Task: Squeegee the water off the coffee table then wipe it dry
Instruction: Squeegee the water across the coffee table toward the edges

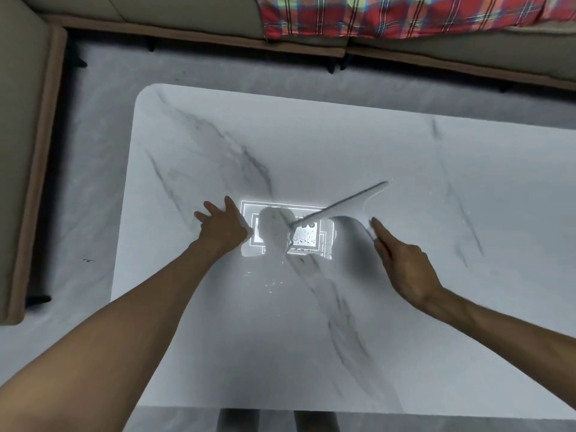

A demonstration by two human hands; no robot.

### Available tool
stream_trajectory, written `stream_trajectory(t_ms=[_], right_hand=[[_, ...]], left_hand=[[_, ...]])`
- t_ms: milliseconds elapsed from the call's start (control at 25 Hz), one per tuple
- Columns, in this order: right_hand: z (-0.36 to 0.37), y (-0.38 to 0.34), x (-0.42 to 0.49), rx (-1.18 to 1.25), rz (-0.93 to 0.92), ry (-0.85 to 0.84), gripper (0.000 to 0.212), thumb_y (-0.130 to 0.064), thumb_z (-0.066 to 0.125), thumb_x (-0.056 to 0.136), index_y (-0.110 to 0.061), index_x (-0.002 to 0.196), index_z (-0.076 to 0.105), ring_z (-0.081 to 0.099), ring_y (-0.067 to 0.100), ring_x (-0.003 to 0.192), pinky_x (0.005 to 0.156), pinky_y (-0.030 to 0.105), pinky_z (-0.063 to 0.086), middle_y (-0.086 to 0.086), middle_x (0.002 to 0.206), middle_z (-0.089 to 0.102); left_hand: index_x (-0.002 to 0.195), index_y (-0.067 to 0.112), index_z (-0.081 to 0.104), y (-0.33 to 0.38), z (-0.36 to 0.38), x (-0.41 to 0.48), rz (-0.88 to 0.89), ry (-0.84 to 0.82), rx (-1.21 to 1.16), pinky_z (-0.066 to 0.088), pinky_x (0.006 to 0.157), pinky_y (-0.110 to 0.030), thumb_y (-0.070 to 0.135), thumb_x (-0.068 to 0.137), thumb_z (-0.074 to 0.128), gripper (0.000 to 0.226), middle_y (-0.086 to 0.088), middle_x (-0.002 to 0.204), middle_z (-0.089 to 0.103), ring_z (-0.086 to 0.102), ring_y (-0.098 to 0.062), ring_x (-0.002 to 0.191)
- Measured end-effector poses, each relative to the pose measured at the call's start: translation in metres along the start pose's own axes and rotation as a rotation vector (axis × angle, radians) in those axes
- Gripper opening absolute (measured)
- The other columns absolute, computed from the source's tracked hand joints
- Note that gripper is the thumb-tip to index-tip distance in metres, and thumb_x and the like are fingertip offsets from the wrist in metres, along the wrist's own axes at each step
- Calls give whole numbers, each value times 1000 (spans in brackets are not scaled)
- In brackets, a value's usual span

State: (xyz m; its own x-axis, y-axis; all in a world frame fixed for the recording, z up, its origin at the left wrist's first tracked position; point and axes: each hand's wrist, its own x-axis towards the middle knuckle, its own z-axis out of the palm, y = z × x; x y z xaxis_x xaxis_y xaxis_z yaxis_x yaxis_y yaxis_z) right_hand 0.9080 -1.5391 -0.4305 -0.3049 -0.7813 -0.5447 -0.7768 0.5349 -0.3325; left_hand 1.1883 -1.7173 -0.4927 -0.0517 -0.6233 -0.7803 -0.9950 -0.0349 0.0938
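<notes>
A white marble-look coffee table [389, 145] fills the view. A white squeegee [343, 207] lies blade-down across its middle, slanting from lower left to upper right. My right hand [402, 263] grips the squeegee's handle, index finger stretched along it. My left hand [223, 227] rests flat on the table to the left, fingers spread. Water droplets and a thin puddle [299, 244] shine in a bright ceiling-light reflection just under the blade's left end, with more drops [274, 285] nearer to me.
A beige sofa [187, 23] runs along the far side and down the left, with a red plaid cloth [389, 14] on it. Grey marble floor [90, 182] surrounds the table. My legs [280, 420] show at the table's near edge.
</notes>
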Motion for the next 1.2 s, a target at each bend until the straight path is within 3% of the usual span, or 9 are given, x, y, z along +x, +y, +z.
stream_trajectory(t_ms=[120,200,320,440,600,760,920,1080,1200], right_hand=[[-20,-29,49,32,-53,131,48,-37,30,103,-33,151,26,60,45,92,80,43,45,19,102,69],[-26,-62,97,48,-36,165,48,-34,27,104,-28,152,24,56,46,99,85,47,45,20,114,65],[-17,-101,139,78,-5,138,49,-28,24,103,-24,152,23,54,44,103,81,52,50,18,119,61],[8,-104,126,25,-109,99,47,-27,26,102,-24,149,27,57,43,98,76,44,46,18,108,64],[32,-57,57,-92,-282,-64,45,-37,27,103,-39,148,27,59,38,76,64,37,43,11,85,66],[23,7,0,-210,-258,-154,46,-40,26,103,-47,148,23,58,30,67,65,38,49,2,72,61],[-2,31,-32,-284,-208,-215,45,-44,25,101,-52,146,24,57,28,67,65,37,49,-6,67,55],[-6,-28,1,-59,-184,-68,44,-42,28,102,-41,146,31,60,37,85,81,43,49,8,91,68],[18,-99,39,49,-136,13,46,-30,27,103,-26,149,30,56,43,102,86,49,49,16,118,63]], left_hand=[[153,3,2,-12,9,-9,32,72,-109,20,115,-50,15,94,44,73,-28,156,12,16,-47,143],[151,4,12,-22,19,-19,25,155,-282,27,111,-45,10,88,50,74,-24,152,24,26,-40,140],[141,0,30,-34,42,-43,30,285,-228,37,100,-46,3,83,43,59,-27,132,41,43,-41,120],[140,2,30,-47,73,-60,-7,297,-93,40,92,-45,4,83,42,57,-25,118,45,46,-41,106],[148,4,16,-50,92,-64,-83,145,-77,40,99,-51,4,86,42,67,-32,138,32,39,-50,121],[149,12,20,-45,84,-62,-123,101,-273,35,106,-55,8,89,50,67,-31,147,24,32,-51,133],[131,5,36,-54,84,-72,-47,143,-315,39,100,-47,12,86,51,48,-26,132,38,39,-44,124],[131,7,44,-81,94,-91,-17,259,-458,37,92,-32,6,85,52,47,-13,136,47,49,-33,121],[132,7,44,-108,110,-105,-39,281,-513,35,88,-27,7,85,52,48,-11,138,48,51,-31,119]])
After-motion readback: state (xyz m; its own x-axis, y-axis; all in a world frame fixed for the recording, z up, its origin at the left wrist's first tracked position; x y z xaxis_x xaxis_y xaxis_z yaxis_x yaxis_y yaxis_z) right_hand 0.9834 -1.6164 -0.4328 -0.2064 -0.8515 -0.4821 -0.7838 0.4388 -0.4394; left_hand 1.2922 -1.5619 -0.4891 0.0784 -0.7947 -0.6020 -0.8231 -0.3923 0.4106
